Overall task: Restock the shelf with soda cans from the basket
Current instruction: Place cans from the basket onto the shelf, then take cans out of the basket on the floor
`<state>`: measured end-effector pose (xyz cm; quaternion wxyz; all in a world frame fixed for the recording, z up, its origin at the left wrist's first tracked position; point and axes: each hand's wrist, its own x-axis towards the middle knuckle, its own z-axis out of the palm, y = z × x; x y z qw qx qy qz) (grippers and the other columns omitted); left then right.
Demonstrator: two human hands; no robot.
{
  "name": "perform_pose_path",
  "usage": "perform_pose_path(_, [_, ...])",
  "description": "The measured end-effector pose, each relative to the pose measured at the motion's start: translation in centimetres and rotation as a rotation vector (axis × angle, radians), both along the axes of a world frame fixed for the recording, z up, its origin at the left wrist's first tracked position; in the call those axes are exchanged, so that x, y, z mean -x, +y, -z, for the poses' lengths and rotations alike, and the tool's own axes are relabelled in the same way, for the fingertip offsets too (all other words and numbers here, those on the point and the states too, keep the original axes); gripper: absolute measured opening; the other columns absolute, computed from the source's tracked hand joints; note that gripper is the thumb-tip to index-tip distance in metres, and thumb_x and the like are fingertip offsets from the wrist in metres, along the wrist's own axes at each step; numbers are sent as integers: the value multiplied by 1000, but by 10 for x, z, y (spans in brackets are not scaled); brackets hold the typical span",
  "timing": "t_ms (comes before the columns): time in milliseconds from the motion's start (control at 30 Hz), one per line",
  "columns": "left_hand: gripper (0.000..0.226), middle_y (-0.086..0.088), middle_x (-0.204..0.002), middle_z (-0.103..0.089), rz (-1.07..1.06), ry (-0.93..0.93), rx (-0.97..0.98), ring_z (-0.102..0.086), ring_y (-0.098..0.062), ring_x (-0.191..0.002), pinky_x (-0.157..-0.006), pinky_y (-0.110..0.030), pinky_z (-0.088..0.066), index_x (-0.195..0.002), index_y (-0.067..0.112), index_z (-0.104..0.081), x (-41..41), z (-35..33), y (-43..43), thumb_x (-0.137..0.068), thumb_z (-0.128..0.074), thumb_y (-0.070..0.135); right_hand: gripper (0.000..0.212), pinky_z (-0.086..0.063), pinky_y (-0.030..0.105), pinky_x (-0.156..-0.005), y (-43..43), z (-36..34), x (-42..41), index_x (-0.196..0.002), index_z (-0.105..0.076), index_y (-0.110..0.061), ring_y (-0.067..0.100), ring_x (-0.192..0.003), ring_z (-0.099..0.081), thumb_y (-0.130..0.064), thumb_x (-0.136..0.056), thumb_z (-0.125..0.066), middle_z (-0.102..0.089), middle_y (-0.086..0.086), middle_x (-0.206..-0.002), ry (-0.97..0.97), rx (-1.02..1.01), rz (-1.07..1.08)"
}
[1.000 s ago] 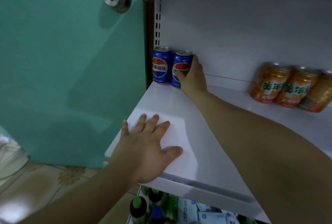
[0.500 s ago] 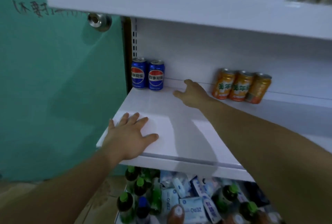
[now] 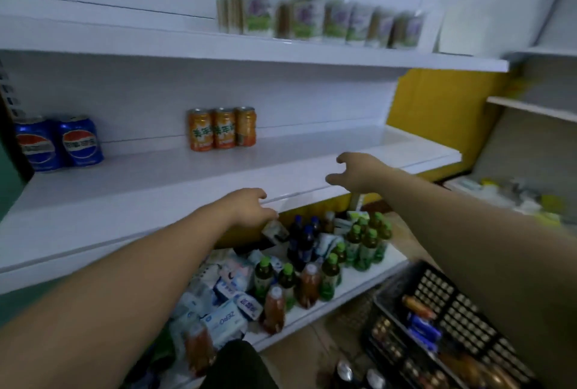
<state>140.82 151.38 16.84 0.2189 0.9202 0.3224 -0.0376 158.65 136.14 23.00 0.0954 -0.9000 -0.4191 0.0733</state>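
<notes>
Two blue Pepsi cans (image 3: 59, 145) stand upright at the far left of the white middle shelf (image 3: 156, 176), and three orange soda cans (image 3: 221, 128) stand further right against the back wall. My left hand (image 3: 249, 207) hovers at the shelf's front edge, fingers loosely curled, holding nothing. My right hand (image 3: 356, 171) is above the shelf's right part, fingers spread and bent, empty. A black plastic basket (image 3: 437, 291) sits on the floor at the lower right with blue and orange cans (image 3: 421, 323) lying in it.
The upper shelf (image 3: 281, 51) carries a row of blurred pale cans (image 3: 312, 18). The bottom shelf (image 3: 349, 279) is crowded with green-capped bottles (image 3: 362, 242), dark bottles and tissue packs (image 3: 224, 320). A yellow wall and another shelf unit (image 3: 530, 107) stand to the right.
The view swung right and down, so the basket came into sight. My right hand left the Pepsi cans and moved right along the shelf. My left hand lifted off the shelf surface.
</notes>
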Motion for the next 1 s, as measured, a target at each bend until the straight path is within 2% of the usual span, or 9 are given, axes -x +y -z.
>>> perform_pose_path(133, [66,-6,-149,-41,308,-33,2,-45,-25,-130,-104,-35,-40,-143,18,-41,-78,15,-101,-89,-58,52,73,-45,36,-90,-96,21,-31,-151,-29,-13,30,-124,-49,-52,-94,-55,-40,10,-150,32,34,192])
perform_pose_path(267, [73,-3,-156,-30,528,37,14,-37,-24,-137,-108,-36,-37,-150,20,-30,-129,39,-187,-90,-57,52,72,-38,37,-103,-185,50,-54,-149,-34,-16,28,-135,-40,-54,-92,-55,-38,6,-152,67,68,382])
perform_pose_path(400, [60,-6,-146,-44,699,105,50,-44,-24,-130,-103,-35,-39,-142,16,-41,-164,67,-252,-92,-57,45,68,-37,37,-103,-261,88,-72,-149,-34,-19,27,-133,-42,-51,-93,-55,-41,6,-150,145,87,562])
perform_pose_path(500, [63,-5,-143,-47,758,163,58,-49,-23,-125,-100,-33,-42,-141,19,-43,-189,102,-282,-87,-62,46,64,-39,37,-101,-303,124,-85,-146,-38,-18,27,-129,-46,-49,-93,-57,-46,7,-146,221,96,651])
perform_pose_path(567, [66,-5,-144,-46,790,212,47,-48,-23,-127,-104,-37,-42,-141,21,-43,-207,130,-296,-85,-62,50,56,-46,36,-94,-324,153,-99,-137,-48,-16,25,-116,-54,-46,-92,-59,-57,8,-134,270,108,692])
perform_pose_path(633, [65,-3,-140,-49,813,268,51,-50,-23,-124,-102,-40,-43,-138,23,-47,-224,158,-307,-82,-61,53,56,-49,35,-90,-339,184,-115,-137,-47,-16,25,-111,-57,-46,-92,-59,-58,8,-131,354,137,720])
perform_pose_path(767, [53,0,-128,-57,832,368,79,-55,-20,-113,-96,-38,-47,-130,24,-53,-261,218,-321,-84,-62,49,56,-47,35,-97,-361,249,-148,-139,-44,-16,25,-116,-54,-45,-94,-57,-55,8,-134,485,172,742])
perform_pose_path(867, [56,-1,-133,-53,832,434,93,-52,-20,-118,-98,-39,-45,-133,24,-51,-296,265,-326,-84,-61,50,58,-43,33,-96,-371,302,-171,-143,-41,-17,25,-119,-52,-42,-94,-57,-53,9,-135,550,185,732])
perform_pose_path(1000, [51,-1,-132,-54,817,483,157,-52,-21,-117,-99,-40,-45,-128,23,-53,-350,327,-329,-85,-60,50,49,-42,29,-83,-381,384,-205,-136,-46,-17,19,-100,-53,-40,-94,-57,-58,8,-124,657,195,767])
